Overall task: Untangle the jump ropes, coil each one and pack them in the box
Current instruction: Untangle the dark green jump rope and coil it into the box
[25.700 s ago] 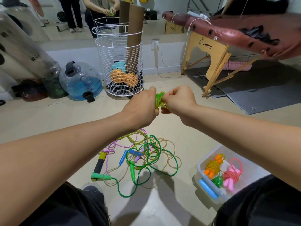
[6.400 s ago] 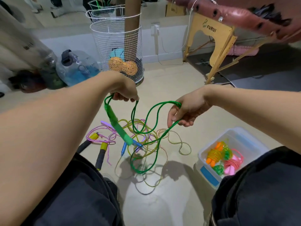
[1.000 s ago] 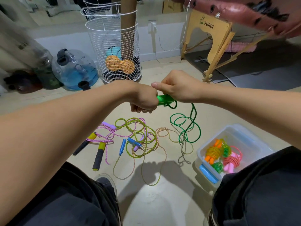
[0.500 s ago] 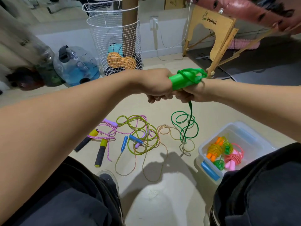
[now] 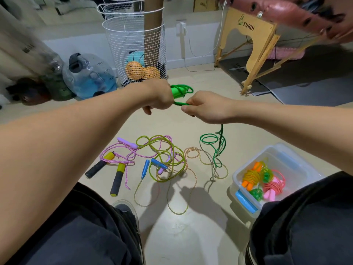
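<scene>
The green handles (image 5: 176, 91) of a green jump rope (image 5: 214, 146) are gripped in the left hand (image 5: 159, 97), whose fingers are closed into a fist around them; a few turns of green cord are seen wound over the handle tops. A short stretch of the same cord is pulled taut to the right hand (image 5: 206, 108), where it is pinched between closed fingers. From under the right hand the cord is let down to the floor (image 5: 179, 232), where its loose loops are gathered well short of the box.

Between the person's knees, a tangle of other ropes is spread on the floor: a yellow-green rope (image 5: 162, 155), a pink speckled rope (image 5: 116, 155) with purple handles (image 5: 127, 142), a pale orange rope (image 5: 193, 155), two blue handles (image 5: 146, 167), and two black foam handles with yellow ends (image 5: 116, 179) at the tangle's left side.

The clear plastic box (image 5: 298, 165) is set on the floor beside the right knee. Coiled ropes are already packed in it: an orange one (image 5: 252, 175), a green one (image 5: 266, 172) and a pink one (image 5: 275, 185). A white wire basket (image 5: 133, 48) is stood against the far wall.
</scene>
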